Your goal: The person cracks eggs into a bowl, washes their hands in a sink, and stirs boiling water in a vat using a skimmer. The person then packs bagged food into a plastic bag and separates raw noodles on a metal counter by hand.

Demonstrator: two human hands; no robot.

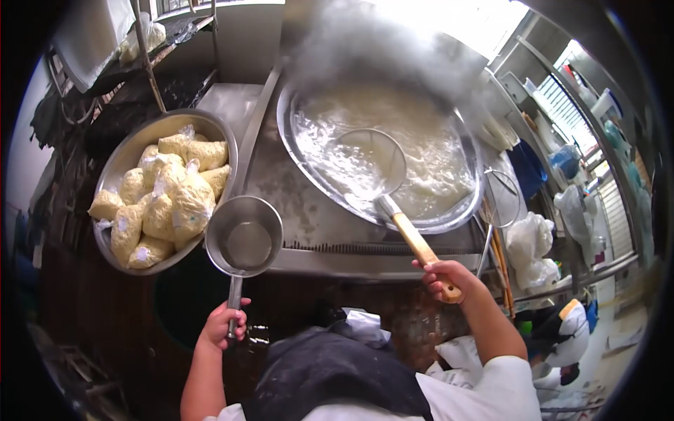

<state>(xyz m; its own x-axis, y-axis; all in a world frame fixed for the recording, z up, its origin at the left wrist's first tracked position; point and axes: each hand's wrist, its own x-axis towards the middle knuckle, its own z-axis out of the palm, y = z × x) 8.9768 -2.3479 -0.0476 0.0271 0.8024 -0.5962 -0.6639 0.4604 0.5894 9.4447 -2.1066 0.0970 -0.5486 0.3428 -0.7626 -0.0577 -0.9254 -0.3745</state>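
My left hand point(223, 325) is closed around the handle of a deep metal saucepan point(244, 238), whose open top faces me; a little pale liquid seems to lie in its bottom. In my right hand point(451, 275) is the wooden handle of a round wire skimmer point(371, 160). The skimmer's mesh head is in or just above the cloudy, bubbling liquid point(421, 133) of a large metal cauldron point(293, 149). Steam hides the cauldron's far side. Beside the saucepan stands a metal basin point(109, 257) heaped with tied plastic bags of pale yellow food point(193, 203).
The cauldron is set in a metal stove top point(270, 196). Another wire skimmer point(501, 200) stands to its right, near white plastic bags point(530, 245) and a metal rack point(590, 119). Another person point(569, 330) is at the lower right. White sacks point(460, 354) lie behind my right arm.
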